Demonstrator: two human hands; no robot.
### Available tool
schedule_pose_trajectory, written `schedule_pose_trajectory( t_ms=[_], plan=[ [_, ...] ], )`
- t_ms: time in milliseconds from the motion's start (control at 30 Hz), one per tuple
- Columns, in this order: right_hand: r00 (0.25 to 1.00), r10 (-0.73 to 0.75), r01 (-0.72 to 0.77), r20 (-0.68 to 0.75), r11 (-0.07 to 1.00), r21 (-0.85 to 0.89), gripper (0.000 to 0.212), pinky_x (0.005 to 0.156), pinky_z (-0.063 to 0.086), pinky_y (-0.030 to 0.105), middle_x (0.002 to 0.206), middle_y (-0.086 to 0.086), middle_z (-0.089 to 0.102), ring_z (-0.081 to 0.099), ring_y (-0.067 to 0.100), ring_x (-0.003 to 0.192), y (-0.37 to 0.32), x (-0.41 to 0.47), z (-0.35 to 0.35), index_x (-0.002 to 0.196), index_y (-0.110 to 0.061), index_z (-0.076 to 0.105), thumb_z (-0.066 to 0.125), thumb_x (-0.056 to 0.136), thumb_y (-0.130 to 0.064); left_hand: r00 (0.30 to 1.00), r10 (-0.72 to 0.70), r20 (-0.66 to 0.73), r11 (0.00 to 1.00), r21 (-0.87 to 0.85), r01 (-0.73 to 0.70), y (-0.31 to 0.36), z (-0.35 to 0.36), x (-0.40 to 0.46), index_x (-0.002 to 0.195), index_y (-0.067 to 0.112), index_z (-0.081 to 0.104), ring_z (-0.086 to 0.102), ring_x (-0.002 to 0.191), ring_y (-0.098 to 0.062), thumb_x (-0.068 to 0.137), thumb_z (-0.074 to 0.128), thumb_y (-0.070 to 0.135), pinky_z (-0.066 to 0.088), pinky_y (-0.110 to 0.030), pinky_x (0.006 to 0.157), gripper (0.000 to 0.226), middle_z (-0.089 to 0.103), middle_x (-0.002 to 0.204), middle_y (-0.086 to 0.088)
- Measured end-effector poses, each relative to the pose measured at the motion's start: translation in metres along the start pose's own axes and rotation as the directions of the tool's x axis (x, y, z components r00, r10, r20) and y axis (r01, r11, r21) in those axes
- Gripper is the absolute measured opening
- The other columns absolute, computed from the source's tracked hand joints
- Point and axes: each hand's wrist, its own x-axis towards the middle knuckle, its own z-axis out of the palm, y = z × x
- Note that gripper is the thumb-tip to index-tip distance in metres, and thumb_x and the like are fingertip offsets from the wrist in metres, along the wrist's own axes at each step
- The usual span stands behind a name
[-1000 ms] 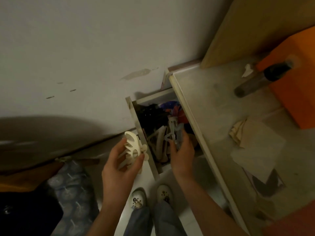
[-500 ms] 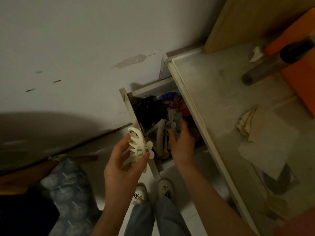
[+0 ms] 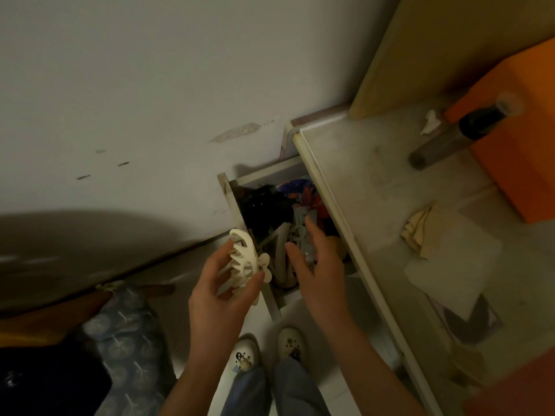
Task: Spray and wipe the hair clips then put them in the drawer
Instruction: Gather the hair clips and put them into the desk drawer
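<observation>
Grey clip (image 3: 301,232) released into drawer (image 3: 228,190) at 12 o'clock, right hand (image 3: 319,262) fingers now spread; cream clip (image 3: 246,262) pinched by left hand (image 3: 219,292), awaiting stowing.

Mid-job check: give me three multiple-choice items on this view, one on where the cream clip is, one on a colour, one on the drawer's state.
1. Where is the cream hair clip?
A. In the left hand
B. On the desk top
C. On the floor

2. What colour is the box on the desk top?
A. Blue
B. Orange
C. Green

3. What state is the drawer in?
A. Pushed shut
B. Taken out and set on the floor
C. Pulled open with things inside

Answers: 1 A, fingers and thumb hold the clip beside the drawer. 2 B, the box by the dark bottle is orange. 3 C, clips and other items show inside, with the right hand over them.
</observation>
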Motion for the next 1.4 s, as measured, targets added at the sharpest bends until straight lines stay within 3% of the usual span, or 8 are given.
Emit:
schedule_pose_trajectory(
  t_ms=[167, 300, 700, 933, 1100, 1200, 1267, 1400],
  plan=[
    [0.955, 0.127, -0.180, 0.267, 0.967, 0.183, 0.044, 0.073, 0.041, -0.002, 0.111, -0.031, 0.052, 0.049, -0.028, 0.094, -0.028, -0.023, -0.006, 0.121, -0.048, 0.045, 0.054, 0.079, -0.055, 0.999, 0.003, 0.044, 1.000, -0.001, -0.003, 0.015, -0.004, -0.005, 0.126, 0.035, 0.056, 0.064, 0.098, 0.004, 0.073, 0.078, 0.017, 0.053, -0.014, 0.078, 0.061, 0.066, 0.108, 0.024],
    [0.913, 0.130, -0.236, 0.387, 0.941, 0.242, 0.043, 0.078, 0.053, 0.016, 0.103, -0.009, 0.070, 0.066, -0.001, 0.095, -0.042, -0.031, -0.009, 0.116, -0.034, 0.061, 0.055, 0.078, -0.052, 0.992, 0.001, 0.130, 1.000, -0.004, -0.001, 0.024, -0.008, -0.011, 0.126, 0.035, 0.057, 0.065, 0.100, -0.003, 0.069, 0.080, 0.016, 0.054, -0.016, 0.077, 0.064, 0.069, 0.110, 0.013],
    [0.909, 0.149, -0.255, 0.389, 0.937, 0.237, 0.025, 0.086, 0.056, 0.044, 0.103, 0.002, 0.072, 0.069, 0.021, 0.096, -0.061, -0.037, -0.027, 0.117, -0.028, 0.064, 0.059, 0.093, -0.023, 0.964, 0.030, 0.263, 0.999, -0.030, -0.023, 0.047, -0.010, -0.026, 0.127, 0.037, 0.051, 0.062, 0.107, -0.001, 0.072, 0.075, -0.001, 0.050, -0.012, 0.078, 0.071, 0.061, 0.124, 0.007],
    [0.962, 0.155, -0.201, 0.227, 0.960, 0.194, 0.021, 0.074, 0.058, 0.026, 0.101, -0.006, 0.069, 0.068, 0.006, 0.088, -0.043, -0.028, -0.031, 0.106, -0.035, 0.060, 0.062, 0.090, -0.023, 0.970, 0.014, 0.244, 0.996, 0.081, -0.035, 0.033, -0.004, -0.024, 0.126, 0.050, 0.043, 0.051, 0.116, 0.009, 0.063, 0.077, 0.032, 0.045, -0.010, 0.089, 0.075, 0.052, 0.128, 0.027],
    [0.986, 0.150, -0.156, 0.078, 0.984, 0.086, 0.027, 0.070, 0.053, 0.019, 0.103, -0.008, 0.065, 0.063, 0.004, 0.087, -0.036, -0.002, -0.030, 0.115, -0.026, 0.061, 0.064, 0.089, -0.020, 0.973, 0.098, 0.207, 0.935, 0.314, -0.161, 0.009, 0.002, -0.013, 0.132, 0.049, 0.033, 0.030, 0.134, 0.005, 0.071, 0.082, 0.020, 0.020, 0.003, 0.100, 0.084, 0.031, 0.143, 0.027],
    [0.999, 0.030, -0.031, -0.013, 0.998, -0.056, 0.029, 0.069, 0.047, 0.011, 0.095, -0.013, 0.062, 0.060, 0.002, 0.088, -0.038, 0.014, -0.024, 0.116, -0.023, 0.063, 0.066, 0.088, -0.019, 0.969, 0.124, 0.212, 0.895, 0.398, -0.202, 0.000, 0.007, -0.005, 0.134, 0.049, 0.024, 0.017, 0.142, -0.002, 0.072, 0.081, 0.024, 0.017, -0.017, 0.114, 0.088, 0.014, 0.148, 0.027],
    [0.995, -0.070, 0.061, -0.065, 0.989, -0.135, 0.030, 0.076, 0.051, 0.017, 0.094, -0.009, 0.065, 0.063, 0.008, 0.090, -0.041, 0.024, -0.017, 0.117, -0.017, 0.064, 0.067, 0.087, -0.016, 0.963, 0.162, 0.216, 0.853, 0.460, -0.247, -0.007, 0.010, 0.001, 0.136, 0.045, 0.019, 0.009, 0.145, -0.009, 0.074, 0.079, 0.027, 0.014, -0.032, 0.119, 0.088, 0.009, 0.152, 0.018],
    [0.974, -0.207, 0.172, -0.093, 0.941, -0.290, 0.042, 0.087, 0.054, 0.032, 0.110, 0.007, 0.069, 0.064, 0.017, 0.102, -0.042, 0.045, 0.001, 0.124, -0.010, 0.062, 0.072, 0.083, -0.014, 0.959, 0.152, 0.239, 0.774, 0.574, -0.266, -0.019, 0.017, 0.010, 0.136, 0.049, 0.004, -0.010, 0.144, -0.006, 0.082, 0.069, 0.041, -0.004, -0.029, 0.116, 0.085, -0.008, 0.153, 0.019]
  ],
)
